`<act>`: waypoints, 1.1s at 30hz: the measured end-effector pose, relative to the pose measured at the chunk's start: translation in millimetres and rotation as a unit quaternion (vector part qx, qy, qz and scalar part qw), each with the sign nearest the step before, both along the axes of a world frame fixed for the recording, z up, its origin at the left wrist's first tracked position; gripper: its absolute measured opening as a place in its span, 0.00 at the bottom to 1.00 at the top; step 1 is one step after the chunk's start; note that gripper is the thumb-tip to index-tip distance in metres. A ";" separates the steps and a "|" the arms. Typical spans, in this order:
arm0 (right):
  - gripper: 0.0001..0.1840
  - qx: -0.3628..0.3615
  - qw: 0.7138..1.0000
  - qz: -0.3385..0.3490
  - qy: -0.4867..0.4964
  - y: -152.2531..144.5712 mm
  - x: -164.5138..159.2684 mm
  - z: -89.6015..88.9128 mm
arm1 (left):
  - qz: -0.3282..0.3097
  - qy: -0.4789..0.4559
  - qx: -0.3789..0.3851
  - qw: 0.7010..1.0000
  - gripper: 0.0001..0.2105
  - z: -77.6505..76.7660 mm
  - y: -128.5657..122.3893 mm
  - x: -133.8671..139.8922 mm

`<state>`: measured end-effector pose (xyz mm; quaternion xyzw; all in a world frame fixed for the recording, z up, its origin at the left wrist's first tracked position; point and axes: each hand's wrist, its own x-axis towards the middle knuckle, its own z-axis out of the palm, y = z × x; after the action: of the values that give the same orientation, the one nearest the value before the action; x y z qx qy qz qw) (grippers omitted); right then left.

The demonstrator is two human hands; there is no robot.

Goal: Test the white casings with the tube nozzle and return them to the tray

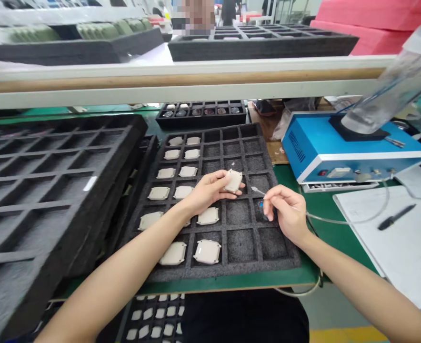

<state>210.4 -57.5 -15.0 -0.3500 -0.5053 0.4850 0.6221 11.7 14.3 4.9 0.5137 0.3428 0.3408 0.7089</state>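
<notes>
Pale plate [235, 181] | in left hand [212, 188], at fingertips | over tray [232, 270] (compartmented)

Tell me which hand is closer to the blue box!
The right hand: it is just left of the blue box and nearer the person. The left hand is farther left, over the black tray.

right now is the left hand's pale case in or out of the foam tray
Out: the left hand holds the pale case raised above the black foam tray.
</notes>
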 end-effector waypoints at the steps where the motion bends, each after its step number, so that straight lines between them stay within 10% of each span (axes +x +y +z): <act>1: 0.06 0.000 1.000 0.003 0.000 0.4 0.1 0.0 | 0.019 0.034 0.028 0.999 0.15 -1.1 2.0 -0.5; 8: 0.06 -0.012 1.000 0.012 -0.017 0.6 0.0 3.1 | 0.175 0.302 0.206 0.914 0.14 2.7 18.8 -19.0; 17: 0.05 0.005 1.000 0.002 -0.024 -3.5 1.5 4.7 | 0.054 0.476 0.295 0.827 0.07 21.7 13.6 -22.8; 24: 0.04 0.002 0.999 -0.004 -0.034 -2.9 6.6 -1.9 | 0.119 0.551 0.369 0.739 0.16 54.9 -85.6 -24.7; 26: 0.03 -0.008 0.999 -0.003 -0.039 -3.2 8.3 -3.4 | 0.100 0.556 0.443 0.696 0.12 85.6 -126.8 -39.3; 29: 0.03 -0.023 0.998 0.003 -0.058 -3.9 10.3 -6.4 | 0.233 0.604 0.467 0.603 0.10 132.7 -151.4 -86.6; 33: 0.07 -0.045 0.995 -0.005 -0.094 -1.4 11.5 -10.9 | 0.380 0.790 0.298 0.379 0.18 162.1 -95.6 -186.6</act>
<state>221.9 -58.8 -25.9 -0.4235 -0.5376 0.4693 0.5580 -174.9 -81.2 166.9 0.5444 0.7833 0.0950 -0.2848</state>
